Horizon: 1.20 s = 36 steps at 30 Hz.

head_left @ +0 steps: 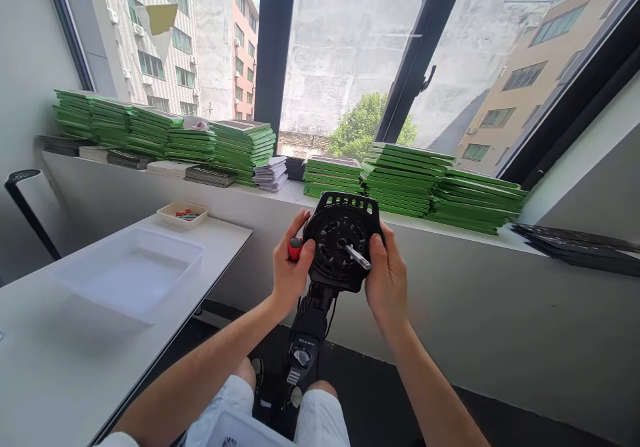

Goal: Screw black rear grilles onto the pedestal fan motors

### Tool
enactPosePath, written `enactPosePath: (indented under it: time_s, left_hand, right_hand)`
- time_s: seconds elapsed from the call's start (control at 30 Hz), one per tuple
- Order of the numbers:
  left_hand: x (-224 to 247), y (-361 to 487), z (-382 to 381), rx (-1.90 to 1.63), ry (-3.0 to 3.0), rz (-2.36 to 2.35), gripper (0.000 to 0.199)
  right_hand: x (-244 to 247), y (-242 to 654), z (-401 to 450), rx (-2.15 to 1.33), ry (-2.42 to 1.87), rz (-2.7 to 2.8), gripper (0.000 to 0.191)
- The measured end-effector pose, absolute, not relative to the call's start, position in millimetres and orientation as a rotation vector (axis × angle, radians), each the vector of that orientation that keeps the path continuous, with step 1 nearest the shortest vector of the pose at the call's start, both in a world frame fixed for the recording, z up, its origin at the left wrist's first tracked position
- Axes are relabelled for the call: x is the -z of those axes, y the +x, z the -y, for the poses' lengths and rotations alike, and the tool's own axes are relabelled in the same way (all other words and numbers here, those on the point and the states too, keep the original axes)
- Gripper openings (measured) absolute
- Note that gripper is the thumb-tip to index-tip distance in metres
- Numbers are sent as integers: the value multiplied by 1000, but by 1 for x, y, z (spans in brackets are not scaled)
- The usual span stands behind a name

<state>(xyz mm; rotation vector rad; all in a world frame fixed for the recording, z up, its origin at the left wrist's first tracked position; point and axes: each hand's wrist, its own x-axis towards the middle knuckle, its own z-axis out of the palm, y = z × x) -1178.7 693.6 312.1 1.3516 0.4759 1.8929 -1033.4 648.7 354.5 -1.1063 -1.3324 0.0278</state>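
A: What is the person holding?

B: A round black fan head with a grilled face, held up in front of the chest, just below the window sill. It sits on a black stem that runs down between the knees, with a dial on it.

A: And the hands?

B: The left hand is closed around a screwdriver with a red handle, at the left edge of the fan head. The right hand is clamped on the right rim, fingers wrapped behind, thumb on the front.

A: Where is the metal end of the tool?

B: A short silver shaft lies across the middle of the fan head, pointing toward the right thumb. I think it belongs to the screwdriver, but the part between handle and shaft is lost against the black grille, so I cannot be sure.

A: What is around them?

B: A white table to the left, with a large white tray on it and a small tray of red bits at the far corner. On the sill, stacks of green booklets on the left and more green stacks on the right, some grey and white piles among them. A dark pile lies at the far right. Outside the window, buildings and a tree.
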Motion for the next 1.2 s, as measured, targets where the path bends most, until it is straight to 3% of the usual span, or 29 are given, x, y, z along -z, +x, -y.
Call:
enactPosePath:
  time_s: [1.2]
  left_hand:
    - [-323,-1179,-692,-1881,1448,-464,41]
  right_hand:
    - [-354,-1026,-642,-27,-1091,1348,58]
